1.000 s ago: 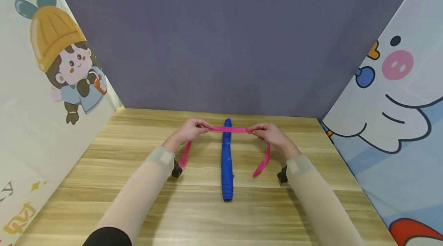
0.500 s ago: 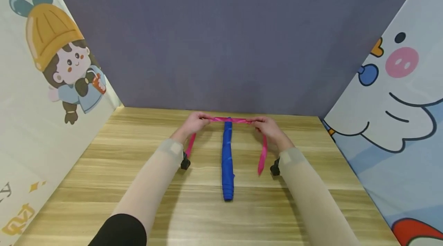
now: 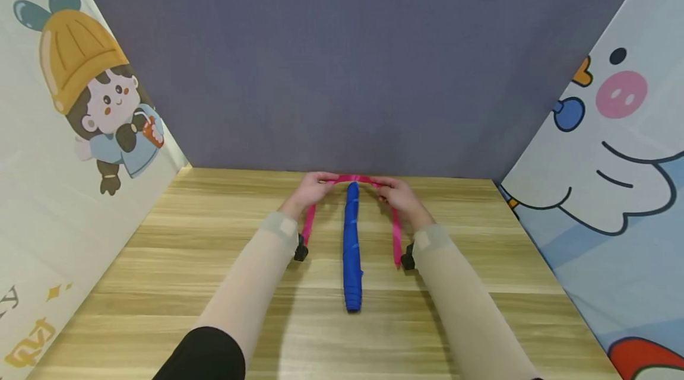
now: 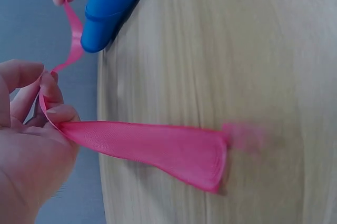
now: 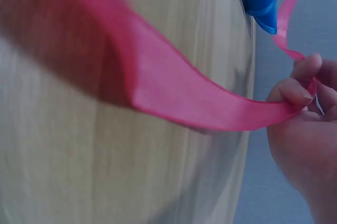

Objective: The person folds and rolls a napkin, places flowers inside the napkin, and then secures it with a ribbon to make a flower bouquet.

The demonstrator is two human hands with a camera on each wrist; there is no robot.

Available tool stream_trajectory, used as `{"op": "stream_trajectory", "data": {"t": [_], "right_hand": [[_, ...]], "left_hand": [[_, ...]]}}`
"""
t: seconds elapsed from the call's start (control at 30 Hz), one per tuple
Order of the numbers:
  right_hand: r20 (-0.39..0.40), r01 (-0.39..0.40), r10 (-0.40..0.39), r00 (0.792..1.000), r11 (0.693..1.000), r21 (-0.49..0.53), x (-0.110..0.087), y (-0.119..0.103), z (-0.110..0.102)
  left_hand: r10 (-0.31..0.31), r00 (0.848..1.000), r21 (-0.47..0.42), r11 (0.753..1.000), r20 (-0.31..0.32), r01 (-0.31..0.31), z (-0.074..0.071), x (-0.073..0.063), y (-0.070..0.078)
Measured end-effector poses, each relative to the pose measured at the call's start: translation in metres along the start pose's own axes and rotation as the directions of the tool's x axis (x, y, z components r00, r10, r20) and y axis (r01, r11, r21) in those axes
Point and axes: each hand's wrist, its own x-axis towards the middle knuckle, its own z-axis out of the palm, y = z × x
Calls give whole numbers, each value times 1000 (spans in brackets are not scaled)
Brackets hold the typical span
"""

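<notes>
A long, narrow blue roll [image 3: 351, 249] lies lengthwise on the wooden table, its tapered end pointing to the back wall. A pink ribbon [image 3: 350, 179] spans just beyond that tip, bowed between my two hands. My left hand [image 3: 312, 191] pinches it left of the tip between thumb and fingers. On the other side my right hand [image 3: 398, 197] pinches it the same way. From each hand a loose tail hangs toward the front; the left wrist view shows one flat tail [image 4: 152, 142], the right wrist view the other [image 5: 184, 92]. In both wrist views the ribbon curves past the blue tip.
The wood-grain table [image 3: 160, 285] ends at a grey back wall [image 3: 342, 59]. Printed panels with cartoon figures stand at the left [image 3: 32, 202] and right [image 3: 614, 190]. A small black wrist camera [image 3: 301, 249] sits under the left wrist, another [image 3: 408, 257] under the right.
Both hands have moved toward the back and closer together. The ribbon, earlier stretched straight across the blue roll's far part, now bows past its tip. The blue roll has stayed put.
</notes>
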Motion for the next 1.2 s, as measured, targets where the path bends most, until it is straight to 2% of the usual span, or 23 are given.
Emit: {"op": "stream_trajectory", "data": {"t": [0.17,0.3,0.53,0.7,0.8,0.87,1.0,1.13,1.2], "right_hand": [[29,-57,56,998,997,53,-2,5,6],[82,-105,101,991,994,40,-5,9,9],[104,-124,124,987,992,-11,-8,13,10],[140,-46,73,988,981,-187,-10,12,12],[172,21,36,985,948,-317,-12,10,13],[200,45,31,979,930,-364,-13,9,14],[229,57,47,972,902,-428,-14,8,13],[236,75,39,971,888,-454,-16,8,14],[238,90,24,971,886,-455,-16,9,16]], "left_hand": [[-44,998,-30,999,46,46,9,0,-2],[-94,992,-55,994,81,99,13,-4,-5],[-113,983,-51,991,144,122,17,-8,-8],[-158,973,-1,987,166,161,20,-12,-8],[-151,974,24,989,172,149,22,-13,-8],[-135,974,36,991,184,130,24,-13,-9],[-118,965,93,991,234,99,24,-17,-8],[-115,955,78,992,273,97,26,-20,-8],[-115,955,63,993,272,102,27,-21,-9]]}}
